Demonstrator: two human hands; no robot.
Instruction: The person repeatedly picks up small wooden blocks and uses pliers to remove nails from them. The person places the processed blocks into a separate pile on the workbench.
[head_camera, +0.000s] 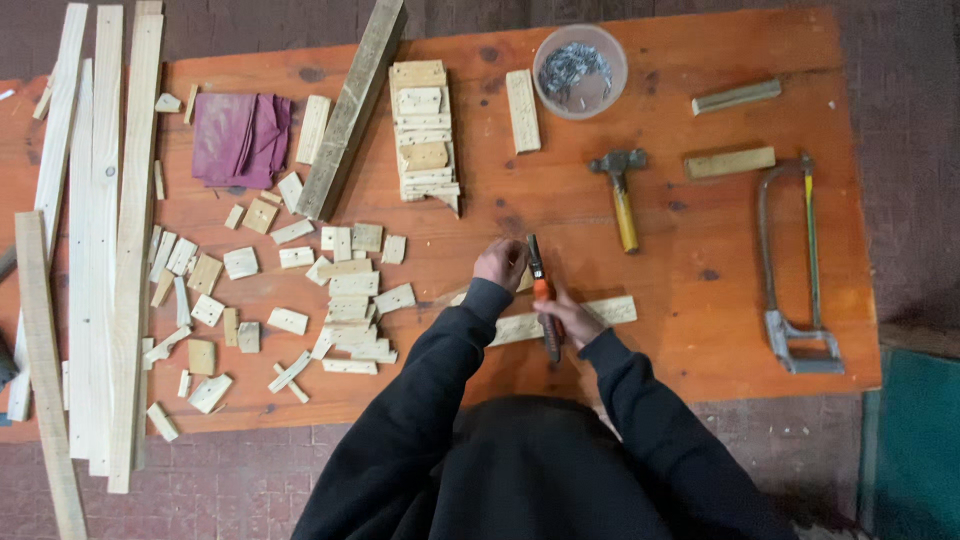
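Observation:
My right hand (568, 316) grips an orange and black hand tool (541, 290), perhaps pliers, held upright over a pale wooden strip (612, 310) lying near the front edge of the orange table (700, 270). My left hand (501, 263) rests at the left end of that strip, fingers curled on a small wood piece. Both arms wear dark sleeves. The tool's tip sits between the two hands.
A hammer (621, 190), a hacksaw (792, 260), two wood bars (730, 161) and a bowl of nails (579, 70) lie to the right and back. A stack of wood blocks (424, 130), a beam (352, 110), a purple cloth (240, 138), several scattered offcuts (340, 290) and long planks (100, 230) fill the left.

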